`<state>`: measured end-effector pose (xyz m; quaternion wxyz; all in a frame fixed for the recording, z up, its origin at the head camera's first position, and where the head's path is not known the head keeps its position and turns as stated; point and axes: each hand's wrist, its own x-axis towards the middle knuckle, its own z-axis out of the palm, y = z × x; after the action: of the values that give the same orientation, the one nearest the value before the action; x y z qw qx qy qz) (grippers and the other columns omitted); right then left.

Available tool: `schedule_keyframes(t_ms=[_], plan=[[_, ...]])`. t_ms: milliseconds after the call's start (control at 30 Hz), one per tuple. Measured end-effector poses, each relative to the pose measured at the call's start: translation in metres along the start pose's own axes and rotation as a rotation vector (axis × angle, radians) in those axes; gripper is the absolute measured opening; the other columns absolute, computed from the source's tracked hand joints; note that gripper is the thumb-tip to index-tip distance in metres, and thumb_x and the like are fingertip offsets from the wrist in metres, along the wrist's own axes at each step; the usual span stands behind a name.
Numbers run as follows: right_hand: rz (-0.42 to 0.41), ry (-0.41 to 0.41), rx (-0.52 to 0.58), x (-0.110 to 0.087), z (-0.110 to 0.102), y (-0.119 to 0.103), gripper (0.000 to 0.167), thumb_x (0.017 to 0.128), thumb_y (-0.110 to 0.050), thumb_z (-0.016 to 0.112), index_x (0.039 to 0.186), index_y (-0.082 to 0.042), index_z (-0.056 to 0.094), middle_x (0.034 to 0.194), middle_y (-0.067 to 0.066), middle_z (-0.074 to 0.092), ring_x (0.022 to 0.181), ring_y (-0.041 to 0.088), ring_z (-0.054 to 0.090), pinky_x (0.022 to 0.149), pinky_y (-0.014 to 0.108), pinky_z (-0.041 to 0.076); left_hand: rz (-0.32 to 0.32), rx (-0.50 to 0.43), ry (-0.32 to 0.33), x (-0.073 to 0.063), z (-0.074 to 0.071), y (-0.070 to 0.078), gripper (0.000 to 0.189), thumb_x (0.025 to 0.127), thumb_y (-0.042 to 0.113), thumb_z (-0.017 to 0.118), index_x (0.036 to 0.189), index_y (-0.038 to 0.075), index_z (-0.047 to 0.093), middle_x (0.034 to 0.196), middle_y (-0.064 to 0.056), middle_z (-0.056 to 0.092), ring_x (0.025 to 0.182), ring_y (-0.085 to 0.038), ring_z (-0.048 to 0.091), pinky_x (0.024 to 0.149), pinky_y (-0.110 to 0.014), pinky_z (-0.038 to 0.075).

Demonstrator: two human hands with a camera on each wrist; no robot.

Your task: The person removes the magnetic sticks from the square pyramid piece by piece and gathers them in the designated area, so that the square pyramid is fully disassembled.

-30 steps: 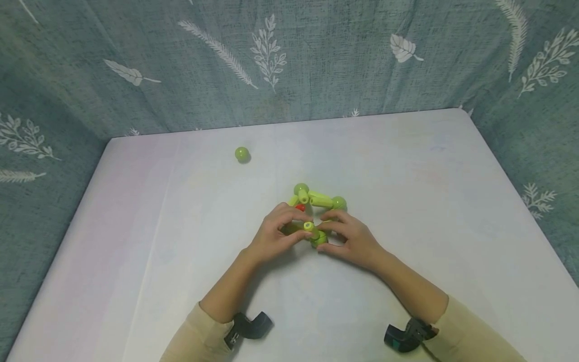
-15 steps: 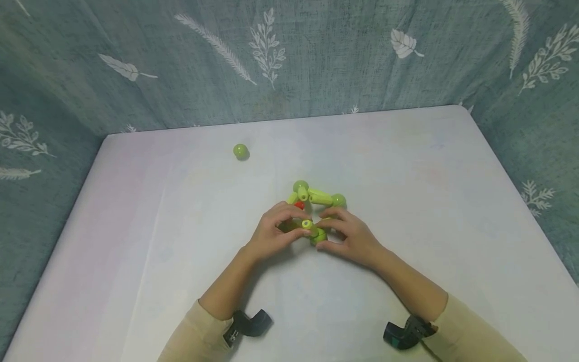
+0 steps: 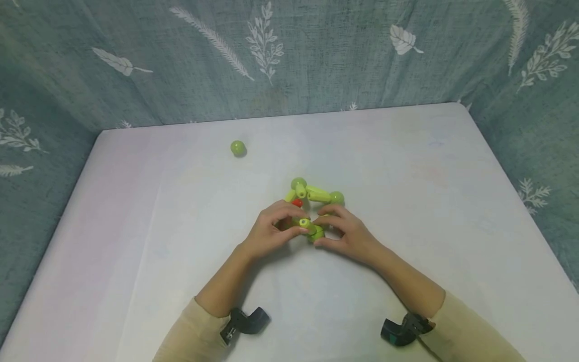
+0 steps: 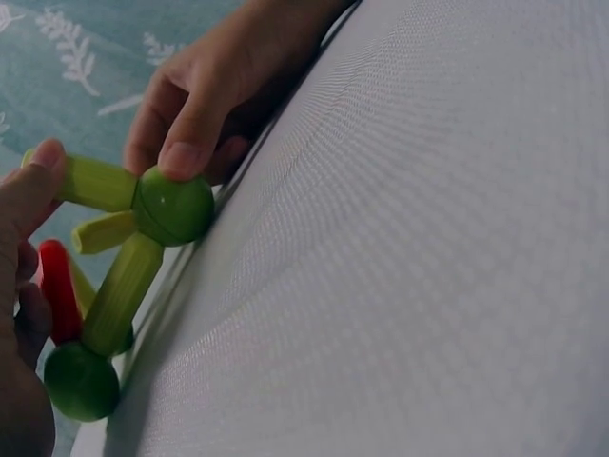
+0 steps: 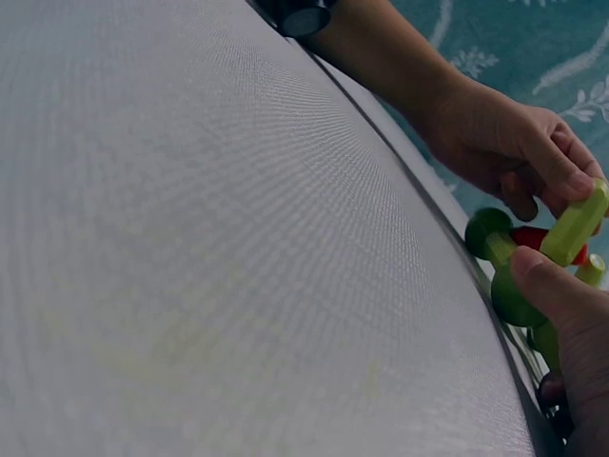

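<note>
Near the middle of the table stands a frame of green balls and yellow-green magnetic rods. My left hand [image 3: 273, 229] pinches the upper end of a yellow-green rod [image 4: 100, 184] between thumb and fingers. That rod's other end meets a green ball [image 4: 176, 205], which my right hand [image 3: 346, 231] grips with its thumb on top. Two more yellow-green rods run out from this ball. A red rod [image 4: 60, 290] rises from another green ball [image 4: 82, 381] of the frame. At the back, a green ball [image 3: 298, 184] carries an upright rod. My hands partly hide the near side.
A loose green ball [image 3: 237, 148] lies at the back left of the white table [image 3: 434, 201]. Behind the table hangs a blue-green curtain [image 3: 316, 55] with white leaf prints. Dark cameras are strapped at both wrists.
The head view has shifted slightly, moving the scene a little up and left. Both hands keep hold of the rod and ball in much the same pose.
</note>
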<state>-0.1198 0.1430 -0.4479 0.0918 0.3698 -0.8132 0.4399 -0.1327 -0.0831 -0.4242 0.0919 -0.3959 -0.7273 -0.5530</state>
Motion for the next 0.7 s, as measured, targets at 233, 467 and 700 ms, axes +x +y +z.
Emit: schedule_keyframes(t_ms=[233, 467, 700], plan=[[0.04, -0.022, 0.046, 0.0006, -0.0033, 0.0017, 0.035, 0.074, -0.023, 0.081, 0.103, -0.009, 0.07, 0.11, 0.007, 0.059, 0.084, 0.014, 0.053, 0.066, 0.023, 0.044, 0.038, -0.01, 0.01, 0.0004, 0.0011, -0.0013, 0.04, 0.059, -0.012, 0.081, 0.094, 0.003, 0.068, 0.086, -0.008, 0.066, 0.072, -0.019, 0.046, 0.059, -0.027, 0.035], [0.065, -0.025, 0.077, -0.0002, -0.0029, 0.0028, 0.038, 0.08, -0.038, 0.074, 0.102, -0.008, 0.07, 0.107, 0.006, 0.059, 0.07, 0.01, 0.045, 0.058, 0.02, 0.04, 0.043, -0.009, 0.012, -0.0005, 0.0011, -0.0022, 0.04, 0.059, -0.012, 0.081, 0.093, 0.003, 0.068, 0.086, -0.008, 0.067, 0.071, -0.02, 0.046, 0.057, -0.026, 0.035], [0.094, -0.03, 0.085, 0.0009, -0.0033, 0.0009, 0.028, 0.075, -0.018, 0.08, 0.099, -0.007, 0.07, 0.107, 0.007, 0.059, 0.074, 0.011, 0.05, 0.062, 0.021, 0.045, 0.054, -0.016, 0.033, 0.0007, -0.0016, -0.0016, 0.03, 0.066, -0.002, 0.081, 0.093, 0.002, 0.068, 0.086, -0.008, 0.067, 0.071, -0.016, 0.047, 0.057, -0.024, 0.037]])
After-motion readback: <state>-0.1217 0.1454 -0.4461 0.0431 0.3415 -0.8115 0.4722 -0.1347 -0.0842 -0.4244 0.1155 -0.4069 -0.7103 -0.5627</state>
